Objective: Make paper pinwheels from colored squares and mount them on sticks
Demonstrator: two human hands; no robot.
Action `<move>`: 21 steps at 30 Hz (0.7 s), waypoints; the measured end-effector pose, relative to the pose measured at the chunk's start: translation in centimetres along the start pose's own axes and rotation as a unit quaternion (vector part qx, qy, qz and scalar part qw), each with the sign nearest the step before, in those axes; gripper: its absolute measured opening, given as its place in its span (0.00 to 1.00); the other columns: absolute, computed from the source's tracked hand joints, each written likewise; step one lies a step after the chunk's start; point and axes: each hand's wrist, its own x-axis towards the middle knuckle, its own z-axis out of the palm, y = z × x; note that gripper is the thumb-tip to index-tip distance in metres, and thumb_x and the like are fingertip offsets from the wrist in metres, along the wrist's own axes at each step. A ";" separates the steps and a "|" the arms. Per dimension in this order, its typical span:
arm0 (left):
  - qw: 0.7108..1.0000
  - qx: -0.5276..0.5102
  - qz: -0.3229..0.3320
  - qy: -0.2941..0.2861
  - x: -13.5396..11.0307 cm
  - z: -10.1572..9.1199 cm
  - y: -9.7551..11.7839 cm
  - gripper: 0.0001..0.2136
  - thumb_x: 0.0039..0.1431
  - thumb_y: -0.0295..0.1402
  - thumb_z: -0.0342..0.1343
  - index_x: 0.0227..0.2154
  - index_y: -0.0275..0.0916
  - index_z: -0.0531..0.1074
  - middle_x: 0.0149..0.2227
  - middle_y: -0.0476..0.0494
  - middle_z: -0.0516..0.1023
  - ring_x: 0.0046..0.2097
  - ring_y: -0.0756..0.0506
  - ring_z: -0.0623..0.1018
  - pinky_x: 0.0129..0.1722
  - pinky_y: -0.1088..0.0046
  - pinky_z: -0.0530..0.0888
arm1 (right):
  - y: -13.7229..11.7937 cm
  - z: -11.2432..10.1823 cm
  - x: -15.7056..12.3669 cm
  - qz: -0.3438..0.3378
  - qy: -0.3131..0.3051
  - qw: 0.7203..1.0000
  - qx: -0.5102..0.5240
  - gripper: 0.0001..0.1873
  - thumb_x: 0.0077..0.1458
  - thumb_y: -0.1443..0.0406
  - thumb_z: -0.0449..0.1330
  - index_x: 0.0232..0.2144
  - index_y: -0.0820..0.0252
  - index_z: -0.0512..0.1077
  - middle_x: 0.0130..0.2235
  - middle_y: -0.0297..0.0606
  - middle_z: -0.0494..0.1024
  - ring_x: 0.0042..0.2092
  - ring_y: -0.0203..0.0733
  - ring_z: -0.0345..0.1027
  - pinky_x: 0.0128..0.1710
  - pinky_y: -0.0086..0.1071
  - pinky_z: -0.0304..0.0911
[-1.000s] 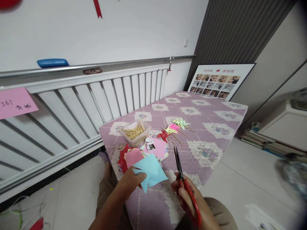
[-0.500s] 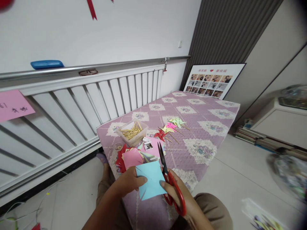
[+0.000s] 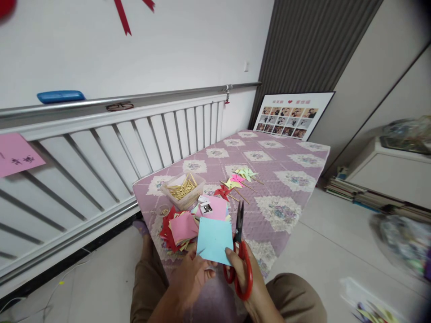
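A square of light blue paper (image 3: pixel 215 237) with slits at its corners is held at its lower right by my right hand (image 3: pixel 247 273). The same hand has the red-handled scissors (image 3: pixel 239 229), blades pointing up and nearly together, just right of the paper. My left hand (image 3: pixel 191 273) is under the paper's lower left corner, fingers loosely apart and slightly blurred; whether a fingertip touches the paper is unclear. Pink paper squares (image 3: pixel 183 229) and red paper (image 3: pixel 168 231) lie behind on the flowered cover (image 3: pixel 296 213).
A clear tub of thin wooden sticks (image 3: pixel 183 190) stands behind the paper pile, with a small round cup (image 3: pixel 163 211) beside it. Several paper pinwheels (image 3: pixel 237 179) on sticks lie farther back. A white radiator (image 3: pixel 151 139) runs along the left; a photo board (image 3: pixel 292 116) leans at the far end.
The blue paper has turned and now sits more upright. My left hand has come off its left side and moved down. The scissors have swung more upright in my right hand.
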 end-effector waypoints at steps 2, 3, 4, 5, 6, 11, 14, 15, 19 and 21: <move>1.000 0.004 0.003 0.021 0.1 0.4 -1.3 0.16 0.42 0.41 0.69 0.32 0.40 0.74 0.31 0.46 0.76 0.34 0.47 0.73 0.31 0.73 0.67 | 0.0 0.3 0.0 0.007 0.016 0.999 0.041 0.23 0.47 0.52 0.66 0.41 0.56 0.65 0.23 0.26 0.68 0.22 0.36 0.62 0.21 0.28 0.58; 0.999 0.007 0.008 0.030 0.1 0.7 -1.9 0.16 0.42 0.41 0.69 0.32 0.40 0.74 0.31 0.45 0.76 0.34 0.47 0.73 0.31 0.73 0.67 | 0.0 0.5 -0.1 0.013 0.019 0.998 0.057 0.24 0.47 0.53 0.66 0.42 0.55 0.64 0.24 0.26 0.69 0.22 0.36 0.62 0.21 0.28 0.58; 0.999 0.010 0.016 0.040 0.2 1.0 -2.3 0.17 0.41 0.41 0.70 0.33 0.40 0.74 0.32 0.45 0.76 0.34 0.47 0.73 0.31 0.73 0.67 | 0.0 0.7 -0.1 0.021 0.018 0.997 0.066 0.25 0.47 0.53 0.66 0.43 0.54 0.63 0.24 0.26 0.69 0.22 0.36 0.62 0.20 0.28 0.58; 0.998 0.010 0.024 0.052 0.3 1.3 -2.5 0.18 0.40 0.41 0.70 0.33 0.40 0.73 0.32 0.46 0.76 0.33 0.48 0.73 0.31 0.73 0.67 | 0.0 0.8 -0.1 0.028 0.018 0.997 0.071 0.25 0.48 0.53 0.66 0.45 0.53 0.62 0.25 0.26 0.68 0.21 0.36 0.61 0.20 0.28 0.57; 0.997 0.009 0.033 0.063 0.4 1.6 -2.7 0.19 0.40 0.41 0.70 0.35 0.40 0.73 0.33 0.46 0.77 0.32 0.48 0.73 0.31 0.73 0.67 | 0.0 0.9 -0.2 0.033 0.019 0.997 0.070 0.25 0.49 0.53 0.66 0.45 0.52 0.61 0.25 0.26 0.69 0.21 0.35 0.61 0.19 0.28 0.56; 0.995 0.010 0.051 0.081 1.1 2.6 -2.3 0.20 0.44 0.40 0.68 0.41 0.41 0.73 0.40 0.44 0.79 0.32 0.49 0.74 0.29 0.74 0.68 | -0.1 1.0 -0.3 -0.007 0.033 0.999 0.024 0.23 0.48 0.55 0.66 0.43 0.53 0.63 0.28 0.29 0.71 0.27 0.39 0.64 0.25 0.30 0.61; 0.996 0.019 0.034 0.076 1.2 2.8 -1.7 0.16 0.45 0.39 0.67 0.37 0.40 0.74 0.36 0.45 0.79 0.32 0.48 0.74 0.28 0.74 0.69 | 0.0 0.7 -0.3 0.001 0.038 0.999 -0.001 0.21 0.49 0.56 0.65 0.43 0.54 0.64 0.24 0.26 0.67 0.23 0.36 0.60 0.22 0.29 0.58; 0.997 0.020 0.028 0.076 1.2 2.9 -1.5 0.15 0.45 0.39 0.67 0.36 0.40 0.74 0.34 0.45 0.79 0.31 0.48 0.74 0.28 0.74 0.69 | 0.1 0.6 -0.3 0.004 0.038 0.999 -0.007 0.21 0.49 0.56 0.65 0.43 0.54 0.64 0.23 0.25 0.66 0.21 0.35 0.58 0.20 0.28 0.56; 0.995 0.013 0.010 0.095 1.0 3.4 -0.7 0.16 0.43 0.37 0.68 0.34 0.39 0.72 0.31 0.47 0.77 0.30 0.49 0.75 0.27 0.75 0.69 | 0.6 0.3 -0.2 -0.013 0.032 0.999 -0.027 0.20 0.49 0.54 0.66 0.40 0.54 0.66 0.21 0.23 0.63 0.19 0.33 0.55 0.17 0.26 0.54; 0.995 0.018 0.005 0.101 0.9 3.6 -0.3 0.16 0.42 0.37 0.69 0.33 0.39 0.71 0.30 0.47 0.76 0.30 0.49 0.75 0.26 0.76 0.69 | 0.8 0.3 -0.2 -0.027 0.035 0.998 -0.037 0.20 0.49 0.53 0.65 0.39 0.55 0.66 0.22 0.25 0.66 0.20 0.33 0.58 0.19 0.26 0.57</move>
